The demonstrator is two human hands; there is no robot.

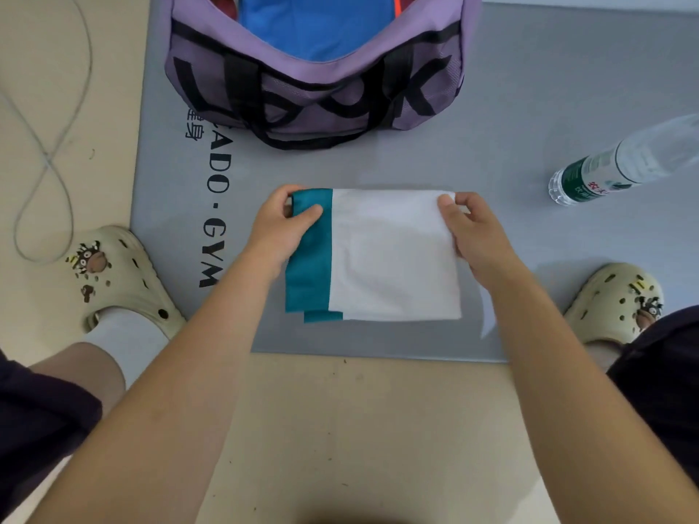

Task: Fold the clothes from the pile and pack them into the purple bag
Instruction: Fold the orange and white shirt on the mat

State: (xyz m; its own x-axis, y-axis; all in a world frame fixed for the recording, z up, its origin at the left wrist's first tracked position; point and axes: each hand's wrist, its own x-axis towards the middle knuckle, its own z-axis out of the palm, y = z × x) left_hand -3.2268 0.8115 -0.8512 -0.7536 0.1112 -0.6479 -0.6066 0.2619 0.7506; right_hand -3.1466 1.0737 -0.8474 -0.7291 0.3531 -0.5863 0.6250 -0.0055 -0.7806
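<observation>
Folded white-and-teal garment [393,255] laid flat on grey mat [529,107], at frame centre; teal edge pinched between thumb and fingers of left hand [281,230], white far corner pinched by right hand [472,230]. Purple bag [317,96] shown open at 12 o'clock, blue cloth [314,24] inside. Water bottle [620,164] lain at 2 o'clock

Matt cloth garment [393,255] lies on a smooth grey mat [529,88] (faintly glossy).
</observation>
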